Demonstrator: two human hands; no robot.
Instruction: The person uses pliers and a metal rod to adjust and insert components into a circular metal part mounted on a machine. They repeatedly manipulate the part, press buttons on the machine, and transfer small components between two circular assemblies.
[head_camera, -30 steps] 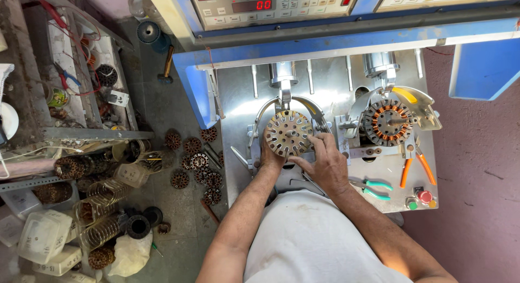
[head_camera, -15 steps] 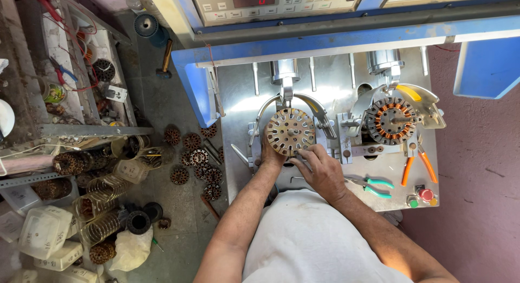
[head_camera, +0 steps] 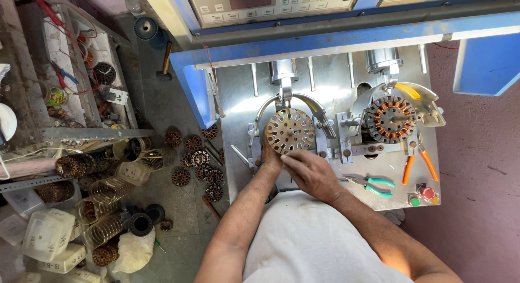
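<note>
- Up on the steel work plate of the blue winding machine, a bare slotted stator core sits in the left-hand fixture, flat face toward the camera.
- Left hand is tucked under the core's near-left rim, fingers pressed against the edge; how far they close around it cannot be told from here.
- Right hand hovers just near of the core, fingers curled narrow, tips close to the lower rim; whether anything is pinched in them stays hidden.
- That core looks like stacked metal laminations: likely heavy for its size, rigid, hard-edged at the slots. The outer rim reads as the safest place to grip, not the thin teeth.
- Over to the right, a second stator with copper windings is mounted in its own fixture.
- Orange-handled pliers and green-handled cutters lie on the plate, near-right, close to the right wrist.
- The curved guide arms crowd the core's far side.
- Down on the floor at left, loose wound stators and wire coils lie scattered.
</note>
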